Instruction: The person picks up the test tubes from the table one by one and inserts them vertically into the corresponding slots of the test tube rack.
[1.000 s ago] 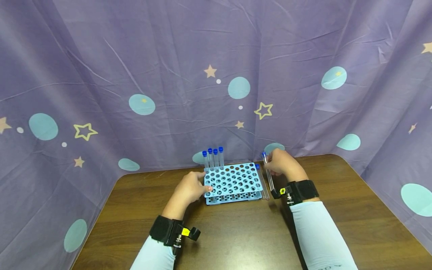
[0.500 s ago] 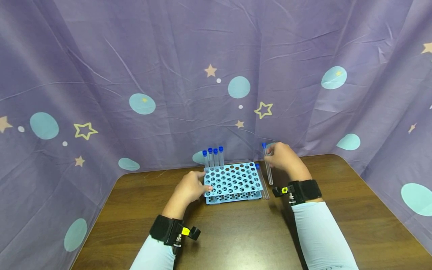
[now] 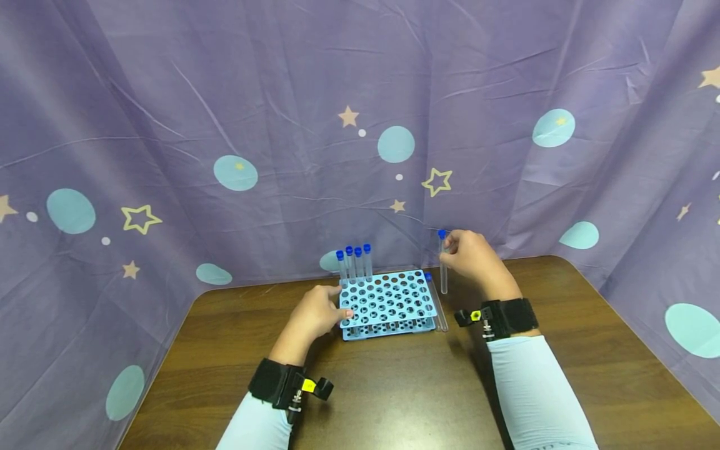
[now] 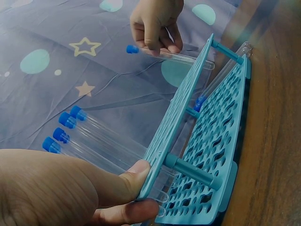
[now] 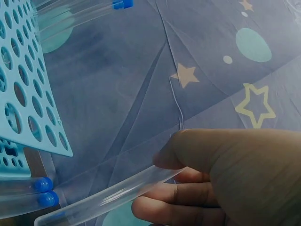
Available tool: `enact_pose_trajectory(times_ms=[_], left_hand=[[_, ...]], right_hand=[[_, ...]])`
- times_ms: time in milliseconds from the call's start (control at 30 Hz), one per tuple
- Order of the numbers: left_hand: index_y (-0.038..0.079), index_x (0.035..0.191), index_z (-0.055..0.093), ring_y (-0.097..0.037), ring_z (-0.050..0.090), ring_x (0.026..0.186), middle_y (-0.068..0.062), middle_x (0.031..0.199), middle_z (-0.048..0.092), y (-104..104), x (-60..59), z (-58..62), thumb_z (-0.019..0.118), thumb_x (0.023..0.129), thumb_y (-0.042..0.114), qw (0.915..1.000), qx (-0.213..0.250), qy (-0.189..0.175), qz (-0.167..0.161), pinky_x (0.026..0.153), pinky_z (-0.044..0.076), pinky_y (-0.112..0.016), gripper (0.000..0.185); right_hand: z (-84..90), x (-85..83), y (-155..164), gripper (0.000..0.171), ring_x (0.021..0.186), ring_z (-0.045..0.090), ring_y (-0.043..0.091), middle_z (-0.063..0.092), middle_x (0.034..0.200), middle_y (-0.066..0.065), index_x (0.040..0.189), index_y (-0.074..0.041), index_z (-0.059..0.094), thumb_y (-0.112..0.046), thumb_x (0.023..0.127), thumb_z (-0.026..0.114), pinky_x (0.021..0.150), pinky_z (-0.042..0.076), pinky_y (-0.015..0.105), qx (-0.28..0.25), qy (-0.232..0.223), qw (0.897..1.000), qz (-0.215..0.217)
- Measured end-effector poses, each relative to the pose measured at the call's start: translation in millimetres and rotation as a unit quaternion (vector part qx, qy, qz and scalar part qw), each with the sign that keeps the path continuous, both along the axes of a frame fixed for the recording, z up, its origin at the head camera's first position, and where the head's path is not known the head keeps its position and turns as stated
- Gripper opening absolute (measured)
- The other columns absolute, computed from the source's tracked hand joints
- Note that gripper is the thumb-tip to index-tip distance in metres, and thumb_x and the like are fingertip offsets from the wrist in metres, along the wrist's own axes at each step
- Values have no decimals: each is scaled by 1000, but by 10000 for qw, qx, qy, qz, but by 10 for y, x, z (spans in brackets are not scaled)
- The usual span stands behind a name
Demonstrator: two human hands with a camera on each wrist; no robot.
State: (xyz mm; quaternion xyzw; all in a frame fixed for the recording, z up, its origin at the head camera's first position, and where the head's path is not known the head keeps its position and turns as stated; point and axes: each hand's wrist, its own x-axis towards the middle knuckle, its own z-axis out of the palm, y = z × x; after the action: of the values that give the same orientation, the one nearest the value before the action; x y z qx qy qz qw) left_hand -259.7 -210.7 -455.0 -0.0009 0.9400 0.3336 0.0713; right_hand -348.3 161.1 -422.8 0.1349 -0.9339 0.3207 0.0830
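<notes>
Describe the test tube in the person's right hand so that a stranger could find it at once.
Start at the light blue rack on the wooden table. Just right of it, the right hand pinches a clear tube with a blue cap. Unlike the four racked tubes and the tubes lying on the table, it hangs upright in the air.

Rack (image 3: 388,303): light blue plastic, smooth, with a slight gloss.
Held tube (image 3: 443,269): clear glossy material, glass or plastic cannot be told; blue plastic cap.
Standing tubes (image 3: 354,265): the same clear, shiny material is seen.
Table (image 3: 394,387): dark brown wood grain, semi-glossy.
Backdrop (image 3: 281,125): purple cloth, matt, creased.
Wrist straps (image 3: 506,317): black matt fabric.
Sleeves (image 3: 534,394): pale blue cloth, matt.
</notes>
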Motion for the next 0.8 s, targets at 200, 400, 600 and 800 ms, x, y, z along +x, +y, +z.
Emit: enact_pose_trajectory(times_ms=[200, 400, 600, 800], left_hand=[[5, 164, 59, -20, 65, 53, -8, 69, 72, -5, -1, 17, 92, 98, 30, 10000, 14, -19, 4, 55, 51, -34, 78], [4, 164, 59, -20, 66, 53, -5, 67, 70, -4, 4, 12, 92, 98, 29, 10000, 6, 4, 10, 56, 52, -34, 77], [4, 163, 59, -20, 65, 53, -5, 66, 69, -9, -7, 1, 92, 98, 29, 10000, 5, 25, 8, 55, 51, -34, 77], [5, 164, 59, -20, 64, 52, -2, 63, 65, -2, -17, 1, 93, 98, 30, 10000, 24, -33, 18, 54, 49, -34, 79]], right_hand=[[51, 35, -1, 15, 100, 81, 37, 83, 108, 19, 107, -6, 74, -18, 97, 74, 89, 64, 53, -43, -52, 10000, -42], [92, 53, -11, 15, 97, 80, 36, 83, 107, 21, 107, -5, 73, -17, 99, 75, 85, 65, 51, -168, 13, 9998, -62], [100, 58, -9, 14, 97, 81, 36, 84, 106, 21, 105, -4, 72, -16, 98, 75, 87, 66, 52, -283, 51, 9995, -106], [92, 50, -2, 14, 96, 82, 37, 85, 105, 21, 102, -3, 70, -15, 96, 76, 89, 67, 54, -388, 193, 9989, -165]])
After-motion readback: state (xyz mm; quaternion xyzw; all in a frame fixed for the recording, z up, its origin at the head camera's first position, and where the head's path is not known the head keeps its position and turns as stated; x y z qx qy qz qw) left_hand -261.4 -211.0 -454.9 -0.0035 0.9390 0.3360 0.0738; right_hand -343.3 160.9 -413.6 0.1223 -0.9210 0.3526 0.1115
